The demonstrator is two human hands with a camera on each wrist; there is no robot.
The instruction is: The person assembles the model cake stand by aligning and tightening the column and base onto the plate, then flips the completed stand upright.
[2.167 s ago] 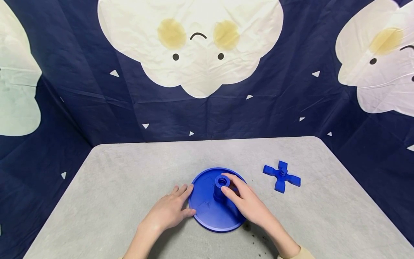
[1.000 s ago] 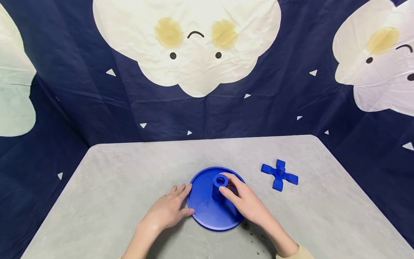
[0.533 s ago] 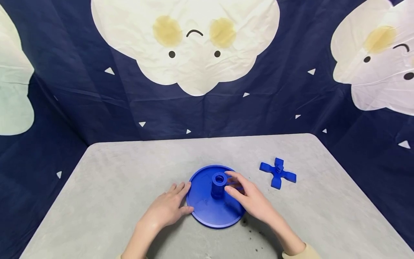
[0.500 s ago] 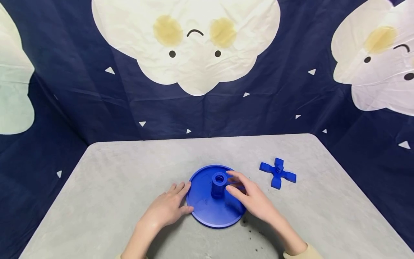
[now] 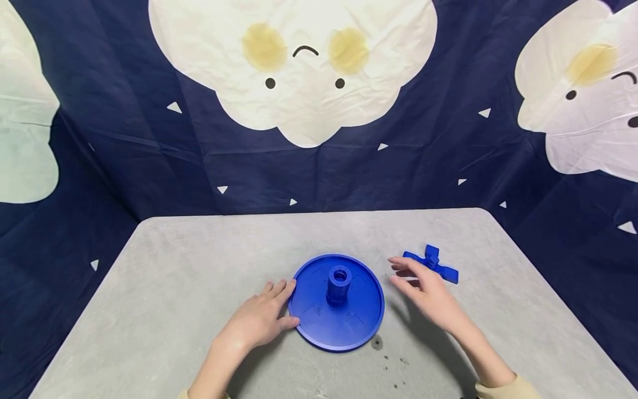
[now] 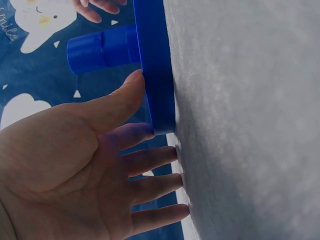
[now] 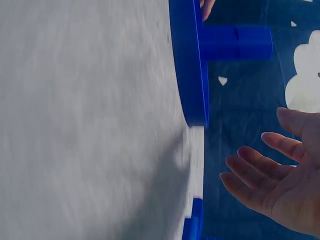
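Observation:
A round blue tray with a raised rim point(image 5: 311, 332) lies on the grey table. From its middle a blue hollow post point(image 5: 338, 288) stands upright, its round hole facing up. My left hand point(image 5: 259, 321) rests at the tray's left edge, thumb and index finger touching the rim, the other fingertips down at the tabletop in the left wrist view. To the right of the tray my right hand point(image 5: 428, 291) hovers above the table with loosely bent fingers and holds nothing. Behind it lies a blue four-armed cross piece point(image 5: 448, 274) with a short peg, partly covered by that hand.
The grey table point(image 5: 209, 249) reaches back to a dark blue cloth point(image 5: 259, 177) printed with white clouds, which also hangs at both sides. Small dark marks point(image 5: 386, 357) dot the tabletop in front of the tray, to the right.
My right hand has let go of the post and moved right, over toward the cross piece. The post stays standing on the tray. My left hand keeps its place at the rim.

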